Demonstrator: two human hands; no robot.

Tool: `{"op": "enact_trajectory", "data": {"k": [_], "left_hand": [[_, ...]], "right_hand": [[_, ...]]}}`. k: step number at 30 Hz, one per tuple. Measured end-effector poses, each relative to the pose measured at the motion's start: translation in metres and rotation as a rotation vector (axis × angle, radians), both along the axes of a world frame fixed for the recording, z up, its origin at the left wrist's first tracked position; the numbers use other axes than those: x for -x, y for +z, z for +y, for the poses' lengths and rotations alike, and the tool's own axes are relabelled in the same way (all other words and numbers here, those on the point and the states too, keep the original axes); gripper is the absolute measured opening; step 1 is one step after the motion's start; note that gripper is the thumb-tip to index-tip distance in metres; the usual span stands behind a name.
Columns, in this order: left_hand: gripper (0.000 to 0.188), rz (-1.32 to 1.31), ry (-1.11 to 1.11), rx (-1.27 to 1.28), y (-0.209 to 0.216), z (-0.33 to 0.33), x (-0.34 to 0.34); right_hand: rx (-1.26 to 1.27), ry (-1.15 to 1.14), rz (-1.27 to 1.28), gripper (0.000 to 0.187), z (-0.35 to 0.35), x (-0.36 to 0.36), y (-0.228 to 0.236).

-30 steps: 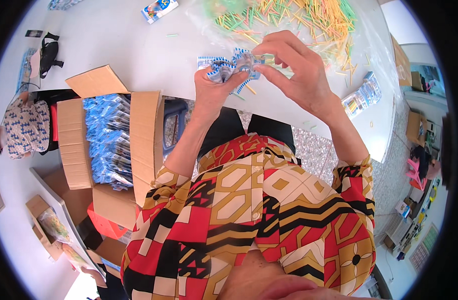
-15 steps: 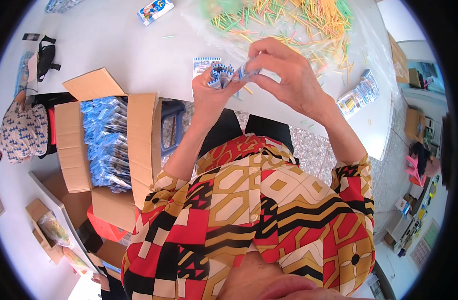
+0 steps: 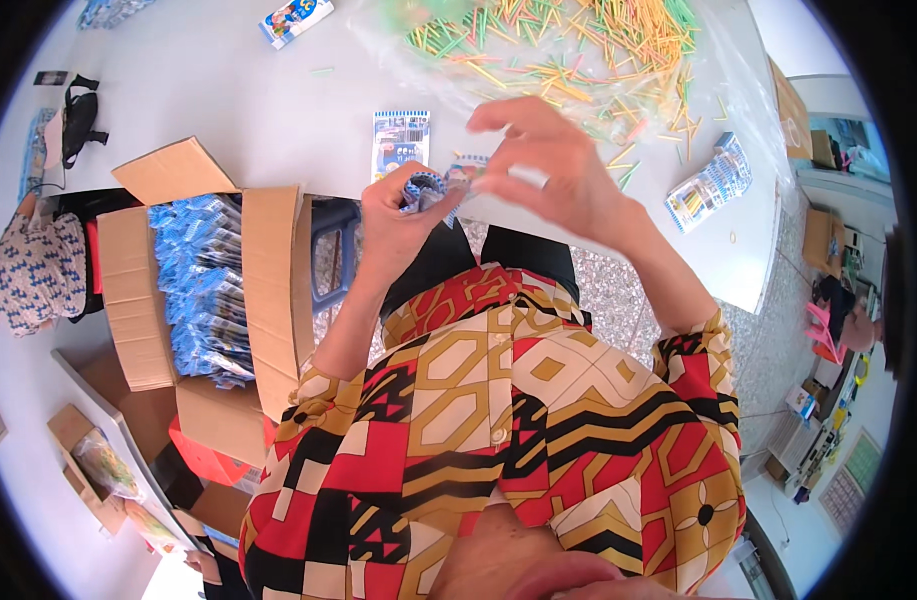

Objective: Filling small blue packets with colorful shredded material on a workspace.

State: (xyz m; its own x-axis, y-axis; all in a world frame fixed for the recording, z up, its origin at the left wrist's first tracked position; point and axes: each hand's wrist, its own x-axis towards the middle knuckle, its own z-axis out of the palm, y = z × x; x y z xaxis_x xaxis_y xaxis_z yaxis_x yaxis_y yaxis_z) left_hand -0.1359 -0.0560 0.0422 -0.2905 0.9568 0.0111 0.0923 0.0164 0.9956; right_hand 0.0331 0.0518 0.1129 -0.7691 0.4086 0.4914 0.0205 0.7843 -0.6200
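My left hand (image 3: 393, 222) is closed around a rolled bundle of blue-and-white plastic packets (image 3: 421, 190), their checked edges fanned upward. To its right, my right hand (image 3: 568, 175) has thumb and index finger brought together at the edge of a clear packet (image 3: 466, 170) beside the bundle; its other fingers are raised and slightly blurred. A flat blue-and-white packet (image 3: 400, 140) lies on the white table (image 3: 278, 120) just beyond my left hand. Further right rests another packet (image 3: 713, 185) with yellow sticks showing inside.
Many thin yellow, green and pink sticks (image 3: 628, 45) lie on a clear plastic sheet at the far side. A cardboard box (image 3: 275, 280) full of blue packets (image 3: 203, 290) stands at left by a blue stool (image 3: 335, 250). Another person (image 3: 40, 270) sits further left.
Both hands have shifted slightly left and nearer to me. The flat packet beyond my left hand shows more fully, and the clear packet sits closer to the bundle.
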Motion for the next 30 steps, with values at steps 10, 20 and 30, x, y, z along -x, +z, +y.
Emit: {"op": "enact_trajectory", "data": {"k": [10,20,30], "left_hand": [[0.027,-0.376,0.343,-0.16,0.011,-0.007,0.039],[0.028,-0.4,0.318,-0.168,0.011,0.003,0.028],[0.035,-0.369,0.366,-0.133,0.015,0.015,0.008]], "right_hand": [[0.237,-0.27,-0.343,0.014,0.04,-0.025,-0.069],[-0.085,-0.361,-0.562,0.03,-0.01,0.03,-0.11],[-0.19,-0.253,-0.717,0.018,0.013,-0.015,-0.097]]}}
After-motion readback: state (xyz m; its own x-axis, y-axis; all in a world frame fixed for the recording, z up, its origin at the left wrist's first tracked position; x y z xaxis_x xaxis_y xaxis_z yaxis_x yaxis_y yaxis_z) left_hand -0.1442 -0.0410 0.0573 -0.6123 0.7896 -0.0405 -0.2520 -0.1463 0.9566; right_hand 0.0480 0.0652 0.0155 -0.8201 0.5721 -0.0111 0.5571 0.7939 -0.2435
